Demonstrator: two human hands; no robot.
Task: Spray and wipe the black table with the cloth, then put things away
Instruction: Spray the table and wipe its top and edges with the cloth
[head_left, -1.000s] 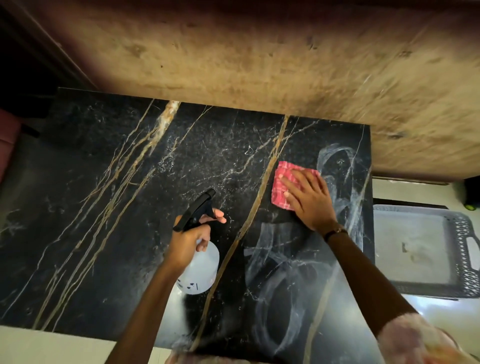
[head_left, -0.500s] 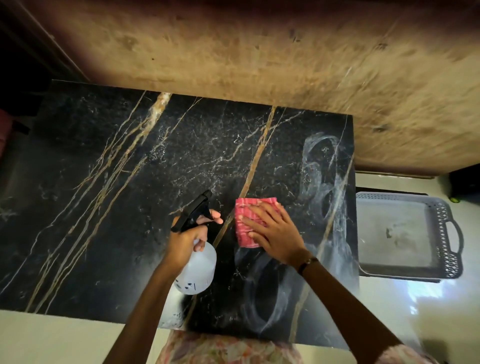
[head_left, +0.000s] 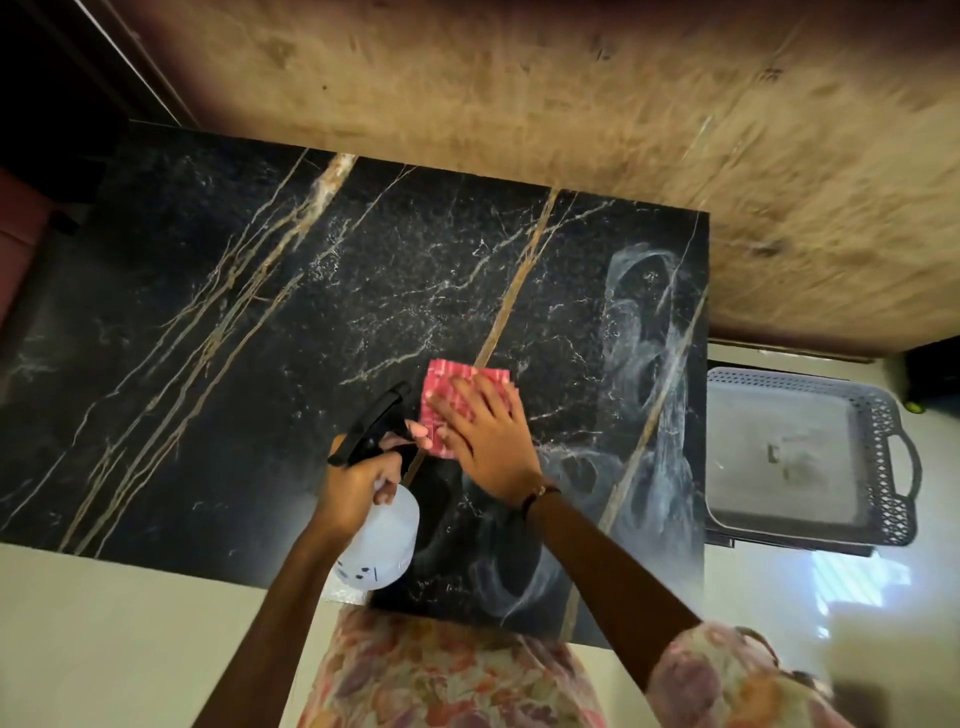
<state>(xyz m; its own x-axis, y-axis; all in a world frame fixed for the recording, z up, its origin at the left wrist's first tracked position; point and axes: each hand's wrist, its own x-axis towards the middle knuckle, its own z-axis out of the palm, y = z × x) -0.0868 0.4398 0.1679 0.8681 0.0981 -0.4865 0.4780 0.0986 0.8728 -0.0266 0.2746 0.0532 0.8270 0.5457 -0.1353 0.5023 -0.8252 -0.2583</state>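
Head view, mid-frame: I see my right hand (head_left: 485, 441) spread flat on the pink cloth (head_left: 457, 402) on the black table (head_left: 218, 332); my left hand (head_left: 358, 480) grips the spray bottle (head_left: 382, 540) beside it.

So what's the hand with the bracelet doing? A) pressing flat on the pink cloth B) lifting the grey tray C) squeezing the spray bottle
A: the right hand lies flat on the pink cloth on the black table; the left hand grips the spray bottle.
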